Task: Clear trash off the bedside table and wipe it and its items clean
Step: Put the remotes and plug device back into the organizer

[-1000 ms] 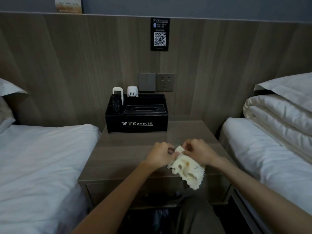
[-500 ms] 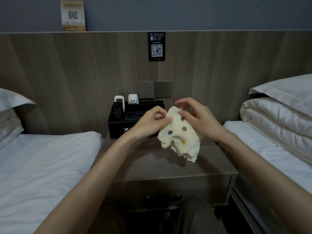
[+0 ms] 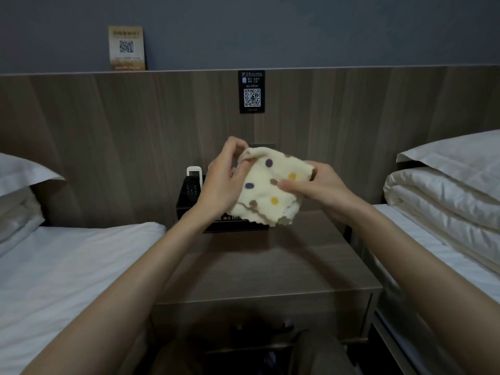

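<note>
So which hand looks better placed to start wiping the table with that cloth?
Probably the right hand: it grips the dotted cloth over the table's bare side, while the left hand sits before the black organizer.

We have a single view, from a camera worn on the head, looking forward and slightly down between two beds at the bedside table (image 3: 270, 266). It sits close behind the arms, which enter from the bottom corners and meet mid-frame, so the fingers (image 3: 290, 184) lie near the picture's centre. Beyond the fingers we face the wood headboard panel (image 3: 135, 144) and grey wall square on; below them the tabletop runs toward us. The wide lens bends the beds at both edges. No second view shares the scene.
</note>
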{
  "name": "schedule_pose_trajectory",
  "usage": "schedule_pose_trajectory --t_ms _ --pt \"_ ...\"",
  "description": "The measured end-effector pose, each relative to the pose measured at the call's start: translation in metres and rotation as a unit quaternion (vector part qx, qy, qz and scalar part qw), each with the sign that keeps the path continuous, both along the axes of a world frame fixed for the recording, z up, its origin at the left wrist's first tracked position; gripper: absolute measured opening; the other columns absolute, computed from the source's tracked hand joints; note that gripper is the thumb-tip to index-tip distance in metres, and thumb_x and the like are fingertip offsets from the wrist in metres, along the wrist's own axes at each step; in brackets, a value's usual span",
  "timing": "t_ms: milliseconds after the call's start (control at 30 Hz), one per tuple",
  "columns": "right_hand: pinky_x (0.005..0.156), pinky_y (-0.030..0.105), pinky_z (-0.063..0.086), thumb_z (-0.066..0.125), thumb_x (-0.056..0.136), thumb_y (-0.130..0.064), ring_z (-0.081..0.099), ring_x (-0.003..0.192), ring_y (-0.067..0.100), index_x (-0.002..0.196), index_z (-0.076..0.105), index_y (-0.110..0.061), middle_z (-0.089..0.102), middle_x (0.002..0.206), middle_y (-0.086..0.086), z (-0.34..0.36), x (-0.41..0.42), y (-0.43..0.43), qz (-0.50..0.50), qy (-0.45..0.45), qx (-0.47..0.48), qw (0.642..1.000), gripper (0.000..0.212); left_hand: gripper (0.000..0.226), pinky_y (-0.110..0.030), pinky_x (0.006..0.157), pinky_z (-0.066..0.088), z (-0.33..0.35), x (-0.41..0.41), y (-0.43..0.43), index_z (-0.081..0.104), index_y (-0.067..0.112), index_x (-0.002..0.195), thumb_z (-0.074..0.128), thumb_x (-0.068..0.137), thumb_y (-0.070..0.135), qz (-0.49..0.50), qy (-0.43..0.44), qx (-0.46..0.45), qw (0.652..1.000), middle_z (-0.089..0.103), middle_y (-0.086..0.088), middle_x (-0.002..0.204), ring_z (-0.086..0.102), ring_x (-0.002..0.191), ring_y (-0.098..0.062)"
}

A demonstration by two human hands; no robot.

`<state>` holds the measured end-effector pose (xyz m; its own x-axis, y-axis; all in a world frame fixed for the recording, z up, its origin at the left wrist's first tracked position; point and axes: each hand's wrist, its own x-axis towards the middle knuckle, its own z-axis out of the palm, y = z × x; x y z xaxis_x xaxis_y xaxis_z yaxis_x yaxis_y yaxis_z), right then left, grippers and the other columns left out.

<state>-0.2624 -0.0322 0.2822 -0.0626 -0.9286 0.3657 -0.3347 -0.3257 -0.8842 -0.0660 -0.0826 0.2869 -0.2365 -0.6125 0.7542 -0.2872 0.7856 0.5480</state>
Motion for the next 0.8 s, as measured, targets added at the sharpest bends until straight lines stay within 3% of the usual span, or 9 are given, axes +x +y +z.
schedule_pose_trajectory --t_ms 100,200,300,433,533,667,800 --pt "0.077 0.035 0.06 0.078 0.078 -0.008 0.072 0.091 0.021 0.108 0.063 -0.009 0.072 0.103 0.009 0.009 0.004 -0.001 -0.008 -0.091 -0.027 0.995 0.034 0.003 -0.025 0.066 0.042 0.005 0.0 -0.008 0.046 0.022 0.101 0.049 0.099 0.021 0.022 -0.015 -0.047 0.999 0.057 0.013 0.093 0.054 0.08 -0.006" --pt "0.068 0.026 0.059 0.071 0.085 -0.008 0.072 0.085 0.018 0.109 0.065 -0.006 0.073 0.101 0.009 0.022 0.007 -0.004 -0.023 -0.127 -0.053 0.99 0.025 0.01 -0.024 0.064 0.046 0.018 -0.001 -0.018 0.047 0.023 0.103 0.054 0.097 0.026 0.033 0.0 -0.043 0.999 0.058 0.013 0.091 0.056 0.073 -0.009" --pt "0.069 0.031 0.06 0.071 0.086 -0.015 0.073 0.085 0.019 0.106 0.068 -0.007 0.074 0.098 0.007 0.04 0.0 -0.016 -0.086 -0.153 -0.071 0.982 0.022 0.025 -0.031 0.066 0.052 0.034 -0.002 -0.036 0.048 0.024 0.114 0.057 0.095 0.035 0.041 -0.015 -0.001 0.999 0.061 0.01 0.091 0.061 0.072 -0.01" --pt "0.078 0.036 0.06 0.069 0.088 -0.021 0.07 0.09 0.016 0.111 0.064 -0.012 0.071 0.103 0.003 0.07 -0.018 -0.045 -0.162 -0.154 -0.103 0.969 0.025 0.04 -0.026 0.079 0.05 0.056 -0.004 -0.066 0.045 0.022 0.134 0.054 0.096 0.035 0.067 -0.082 0.0 0.994 0.061 0.005 0.111 0.061 0.093 -0.007" --pt "0.085 0.04 0.057 0.066 0.089 -0.019 0.068 0.095 0.018 0.113 0.061 -0.014 0.069 0.107 0.002 0.089 -0.031 -0.077 -0.192 -0.158 -0.117 0.961 0.025 0.047 -0.039 0.098 0.046 0.068 -0.004 -0.097 0.043 0.021 0.14 0.054 0.096 0.034 0.113 -0.159 -0.045 0.98 0.056 -0.003 0.13 0.054 0.119 -0.018" --pt "0.094 0.041 0.052 0.061 0.089 -0.02 0.064 0.104 0.023 0.113 0.063 -0.013 0.068 0.112 0.006 0.121 -0.043 -0.12 -0.275 -0.149 -0.144 0.939 0.025 0.053 -0.047 0.107 0.038 0.089 -0.004 -0.137 0.039 0.019 0.144 0.054 0.095 0.031 0.174 -0.232 -0.06 0.955 0.046 -0.01 0.143 0.043 0.133 -0.027" --pt "0.079 0.027 0.047 0.056 0.091 -0.018 0.064 0.099 0.024 0.102 0.068 -0.009 0.07 0.104 0.009 0.152 -0.048 -0.161 -0.343 -0.134 -0.175 0.913 0.019 0.057 -0.051 0.11 0.034 0.104 -0.009 -0.177 0.032 0.019 0.149 0.051 0.097 0.033 0.204 -0.264 -0.055 0.941 0.036 -0.009 0.152 0.032 0.14 -0.028"
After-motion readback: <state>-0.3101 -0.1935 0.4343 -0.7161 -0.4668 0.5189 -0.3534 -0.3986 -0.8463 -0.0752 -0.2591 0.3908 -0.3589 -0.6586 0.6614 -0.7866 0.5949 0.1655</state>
